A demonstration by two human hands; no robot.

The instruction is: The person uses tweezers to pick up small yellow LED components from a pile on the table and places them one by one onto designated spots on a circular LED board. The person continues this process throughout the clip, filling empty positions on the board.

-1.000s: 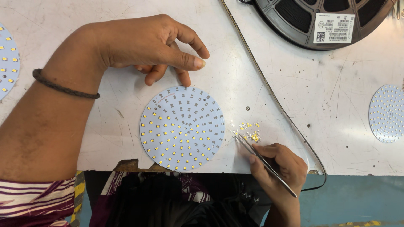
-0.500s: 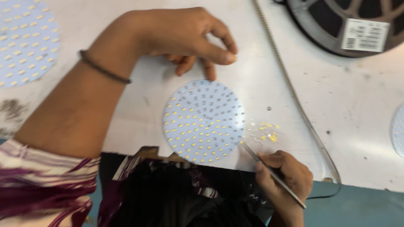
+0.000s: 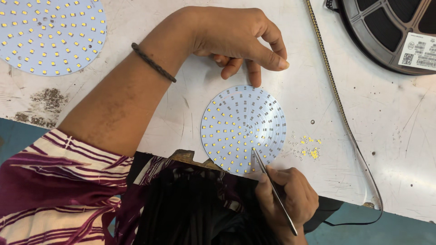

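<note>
Two hands work a round LED board (image 3: 243, 129) lying mid-counter (image 3: 390, 118): the left hand (image 3: 236, 38) presses a fingertip on its far edge, the right hand (image 3: 290, 199) pinches tweezers (image 3: 272, 188) touching the board's near-right part.

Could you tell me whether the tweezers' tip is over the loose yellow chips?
No, the tweezers in the right hand point onto the round board, beside the loose chips.

A single head-worn view looks almost straight down from close above the white surface (image 3: 136, 104). It faces away from the wearer's body, whose lap fills the bottom edge, and both forearms enter from below.
</note>
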